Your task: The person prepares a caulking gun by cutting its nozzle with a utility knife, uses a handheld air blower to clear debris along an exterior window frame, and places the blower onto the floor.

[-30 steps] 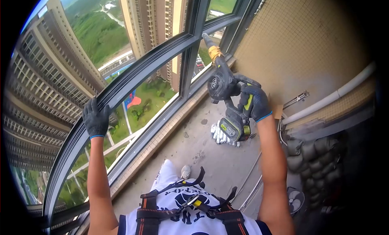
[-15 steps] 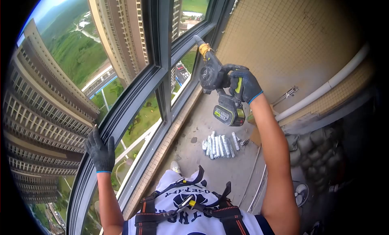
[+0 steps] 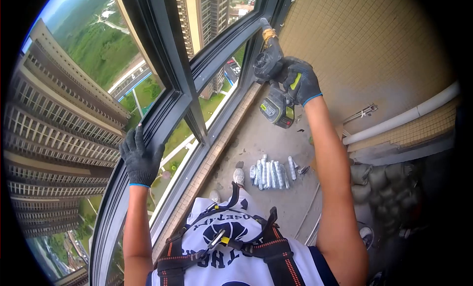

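Observation:
My left hand, in a dark knitted glove with a blue cuff, rests with spread fingers on the curved grey window frame. My right hand, gloved alike, is wrapped round the handle of a black and green battery blower. The blower's nozzle has yellow tape round it and points at the corner where the window rail meets the right-hand frame. Its large battery hangs below my right hand. A harness with black and orange straps crosses my white shirt.
Silver-wrapped tubes lie on the concrete floor. At the right are a tiled wall, a white pipe, stacked grey sacks and a partly hidden fan. Tall buildings and greenery show far below through the window.
The view has shifted along the window. My left hand has slid along the frame with its fingers spread wider. The blower's nozzle has moved from the upright to the far right corner.

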A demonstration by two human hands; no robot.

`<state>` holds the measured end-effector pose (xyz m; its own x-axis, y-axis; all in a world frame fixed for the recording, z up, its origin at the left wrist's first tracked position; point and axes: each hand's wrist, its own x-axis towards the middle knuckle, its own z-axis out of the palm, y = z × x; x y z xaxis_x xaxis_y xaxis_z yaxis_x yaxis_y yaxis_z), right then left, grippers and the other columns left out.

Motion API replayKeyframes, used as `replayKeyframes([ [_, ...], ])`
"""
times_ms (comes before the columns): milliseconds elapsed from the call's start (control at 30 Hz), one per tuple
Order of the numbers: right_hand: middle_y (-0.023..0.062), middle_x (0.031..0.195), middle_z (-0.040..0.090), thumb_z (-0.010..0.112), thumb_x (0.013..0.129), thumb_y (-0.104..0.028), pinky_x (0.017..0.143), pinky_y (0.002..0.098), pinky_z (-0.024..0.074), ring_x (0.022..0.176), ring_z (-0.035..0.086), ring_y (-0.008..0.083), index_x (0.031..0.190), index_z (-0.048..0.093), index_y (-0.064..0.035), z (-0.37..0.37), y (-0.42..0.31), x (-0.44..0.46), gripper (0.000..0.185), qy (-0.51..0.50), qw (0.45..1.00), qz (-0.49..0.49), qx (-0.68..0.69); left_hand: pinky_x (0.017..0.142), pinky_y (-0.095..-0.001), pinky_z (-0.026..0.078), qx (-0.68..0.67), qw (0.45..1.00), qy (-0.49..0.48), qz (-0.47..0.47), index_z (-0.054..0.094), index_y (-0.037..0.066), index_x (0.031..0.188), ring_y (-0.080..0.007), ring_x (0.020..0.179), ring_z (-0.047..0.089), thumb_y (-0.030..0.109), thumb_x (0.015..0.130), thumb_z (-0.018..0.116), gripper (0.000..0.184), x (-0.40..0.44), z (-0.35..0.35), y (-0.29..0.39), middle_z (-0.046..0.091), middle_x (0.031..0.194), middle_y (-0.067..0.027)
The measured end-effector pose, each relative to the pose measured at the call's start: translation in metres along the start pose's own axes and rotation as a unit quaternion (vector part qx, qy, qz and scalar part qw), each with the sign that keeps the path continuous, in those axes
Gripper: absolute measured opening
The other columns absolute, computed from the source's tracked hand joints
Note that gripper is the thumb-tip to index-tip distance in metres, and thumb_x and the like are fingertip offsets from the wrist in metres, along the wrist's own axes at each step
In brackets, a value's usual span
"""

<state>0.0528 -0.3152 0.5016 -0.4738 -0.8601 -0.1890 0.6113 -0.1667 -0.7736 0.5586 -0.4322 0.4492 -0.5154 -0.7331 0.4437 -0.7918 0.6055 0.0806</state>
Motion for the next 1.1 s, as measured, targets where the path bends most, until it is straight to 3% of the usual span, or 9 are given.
replayKeyframes([
  [67,0.0018,0.07,0.055,0.051,0.086,-0.004,0.047,0.0271,0.0431,0.048,0.046,0.0108,0.104,0.061,-0.0047,-0.012,0.029,-0.016,0.021,-0.021,0.999,-0.035,-0.017,0.111,-0.0545,0.03,-0.003,1.0,-0.012,-0.002,0.041,0.009,0.149,-0.0414,0.128,0.045,0.043,0.081,0.074,0.083,0.001,-0.004,0.0,0.048,0.137,-0.0244],
  [133,0.0024,0.075,0.057,0.051,0.083,0.0,0.048,0.0275,0.044,0.05,0.048,0.0117,0.113,0.063,-0.0037,-0.036,0.066,-0.02,0.032,0.142,0.982,-0.123,-0.028,0.11,-0.0542,0.03,0.022,0.999,-0.04,-0.005,0.038,0.01,0.151,-0.0411,0.129,0.044,0.043,0.081,0.074,0.086,0.003,-0.013,0.007,0.047,0.138,-0.0239],
  [200,0.0053,0.079,0.062,0.057,0.079,0.003,0.048,0.0293,0.045,0.052,0.054,0.015,0.126,0.062,-0.0022,-0.089,0.117,-0.002,0.047,0.207,0.974,-0.089,-0.032,0.109,-0.0543,0.03,0.038,0.998,-0.052,-0.01,0.036,0.011,0.152,-0.0414,0.128,0.044,0.043,0.08,0.075,0.087,0.009,-0.014,0.014,0.045,0.139,-0.024],
  [367,0.0048,0.061,0.055,0.062,0.08,-0.005,0.044,0.0318,0.0425,0.045,0.051,0.016,0.083,0.067,-0.0071,-0.177,0.242,0.049,0.006,0.244,0.958,0.14,-0.051,0.112,-0.0552,0.028,0.057,0.993,-0.097,-0.025,0.033,0.007,0.153,-0.0448,0.132,0.04,0.042,0.082,0.075,0.09,0.029,-0.006,0.025,0.043,0.143,-0.026],
  [600,0.0058,0.063,0.057,0.063,0.082,-0.014,0.046,0.0364,0.0447,0.048,0.053,0.0189,0.077,0.064,-0.0081,-0.227,0.38,0.074,0.008,0.188,0.908,0.344,-0.149,0.113,-0.0524,0.032,0.042,0.993,-0.113,0.0,0.03,0.001,0.153,-0.0432,0.133,0.042,0.031,0.08,0.077,0.092,0.039,-0.002,0.027,0.043,0.147,-0.0245],
  [833,0.0101,0.067,0.06,0.059,0.086,-0.018,0.048,0.0383,0.0461,0.053,0.056,0.0212,0.082,0.067,-0.0074,-0.217,0.404,0.064,0.014,0.043,0.878,0.451,-0.153,0.113,-0.0469,0.038,-0.082,0.991,-0.097,-0.049,0.03,-0.001,0.153,-0.0385,0.136,0.046,0.028,0.085,0.076,0.087,0.025,-0.002,0.02,0.04,0.151,-0.0235],
  [867,0.0104,0.067,0.06,0.059,0.085,-0.018,0.049,0.0382,0.0459,0.053,0.056,0.0214,0.082,0.068,-0.0074,-0.221,0.406,0.068,0.014,0.052,0.874,0.459,-0.153,0.114,-0.0461,0.038,-0.059,0.992,-0.104,-0.047,0.03,0.0,0.153,-0.0379,0.138,0.045,0.02,0.084,0.075,0.085,0.024,-0.004,0.019,0.038,0.152,-0.0235],
  [933,0.0119,0.072,0.064,0.057,0.088,-0.021,0.054,0.0375,0.0496,0.057,0.06,0.0232,0.083,0.069,-0.0056,-0.24,0.413,0.085,0.02,0.066,0.887,0.411,-0.201,0.113,-0.0468,0.039,0.006,0.996,-0.093,-0.002,0.032,-0.001,0.153,-0.0386,0.138,0.044,0.029,0.087,0.073,0.083,0.029,-0.005,0.021,0.039,0.151,-0.0237],
  [1100,0.0151,0.088,0.072,0.048,0.095,-0.03,0.068,0.0378,0.0565,0.073,0.071,0.0233,0.092,0.07,0.0014,-0.267,0.351,0.168,0.039,0.247,0.834,0.367,-0.329,0.113,-0.0469,0.04,-0.085,0.991,-0.093,-0.048,0.031,-0.002,0.153,-0.0412,0.14,0.04,0.028,0.088,0.07,0.081,0.024,0.001,0.018,0.039,0.15,-0.0248],
])
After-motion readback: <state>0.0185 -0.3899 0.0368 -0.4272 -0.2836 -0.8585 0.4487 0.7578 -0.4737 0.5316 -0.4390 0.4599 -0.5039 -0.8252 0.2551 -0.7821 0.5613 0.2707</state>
